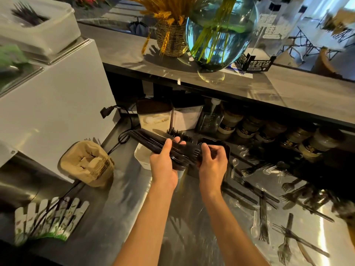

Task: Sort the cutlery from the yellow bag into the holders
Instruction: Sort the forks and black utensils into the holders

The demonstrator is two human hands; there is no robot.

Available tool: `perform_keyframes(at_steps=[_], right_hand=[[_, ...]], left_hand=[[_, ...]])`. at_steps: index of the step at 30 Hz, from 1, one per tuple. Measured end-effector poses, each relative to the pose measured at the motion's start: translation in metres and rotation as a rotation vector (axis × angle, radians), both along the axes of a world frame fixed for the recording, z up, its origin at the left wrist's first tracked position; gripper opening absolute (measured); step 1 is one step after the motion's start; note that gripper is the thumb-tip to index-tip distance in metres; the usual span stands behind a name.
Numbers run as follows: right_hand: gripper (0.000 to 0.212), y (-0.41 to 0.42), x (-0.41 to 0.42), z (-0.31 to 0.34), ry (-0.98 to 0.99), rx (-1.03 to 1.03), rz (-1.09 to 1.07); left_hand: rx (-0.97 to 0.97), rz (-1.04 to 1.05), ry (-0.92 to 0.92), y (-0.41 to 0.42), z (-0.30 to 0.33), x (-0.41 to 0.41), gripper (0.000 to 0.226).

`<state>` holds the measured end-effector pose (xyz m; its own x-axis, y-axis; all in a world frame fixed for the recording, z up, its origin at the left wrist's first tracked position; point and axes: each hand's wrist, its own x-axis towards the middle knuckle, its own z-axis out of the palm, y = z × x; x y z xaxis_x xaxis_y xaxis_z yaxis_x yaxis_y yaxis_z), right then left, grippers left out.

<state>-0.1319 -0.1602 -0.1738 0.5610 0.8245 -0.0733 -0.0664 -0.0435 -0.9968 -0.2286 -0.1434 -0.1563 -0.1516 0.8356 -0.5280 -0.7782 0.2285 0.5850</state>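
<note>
Left hand (163, 166) grips a bundle of black cutlery (153, 141) while right hand (212, 160) pinches its fork ends, just short of the black holder (226, 150); judged best practice: square the bundle, then lower it.

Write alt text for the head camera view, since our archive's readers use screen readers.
Both hands hold a bundle of black plastic cutlery above a steel counter: the left hand grips it while the right hand pinches the fork end. Loose black forks and clear spoons lie scattered to the right, and a glass vase stands on the shelf above.
</note>
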Motion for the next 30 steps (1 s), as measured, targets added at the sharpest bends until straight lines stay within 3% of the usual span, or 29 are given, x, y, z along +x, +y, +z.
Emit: perform_keyframes(at_steps=[9,13,22,30], right_hand=[[0.015,0.0,0.01,0.016,-0.095,-0.06,0.362],[0.014,0.0,0.011,0.016,0.037,-0.12,0.357],[0.019,0.002,0.035,0.03,-0.041,-0.065,0.283],[0.025,0.008,0.081,0.05,0.232,0.011,0.241]], left_hand=[[-0.053,0.141,0.051,0.0,-0.002,0.0,0.038],[-0.114,0.141,0.058,-0.001,-0.007,-0.001,0.042],[-0.186,0.095,0.124,0.001,-0.006,0.008,0.029],[-0.117,0.033,0.024,0.01,-0.008,0.006,0.021]])
